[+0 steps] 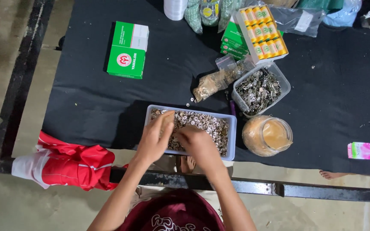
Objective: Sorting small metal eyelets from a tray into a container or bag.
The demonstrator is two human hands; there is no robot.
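- Head view: left hand (pixel 155 137) is loosely curled, fingers down in the tray (pixel 233 128) among the small metal pieces (pixel 202 122); whether it holds any, I cannot tell.
- Right hand (pixel 198 143) is beside it, closed in a loose fist over the pieces.
- At 3 o'clock, a jar (pixel 267 136).
- At 1 o'clock, a tub of clips (pixel 260 89).
- At 11 o'clock, a green box (pixel 128 50).

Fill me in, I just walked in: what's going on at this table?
A person has both hands in a shallow white tray of small metal rings on a black-covered table. The left hand and right hand are picking through the rings. Beside it stand a clear tub of metal clips and a jar.
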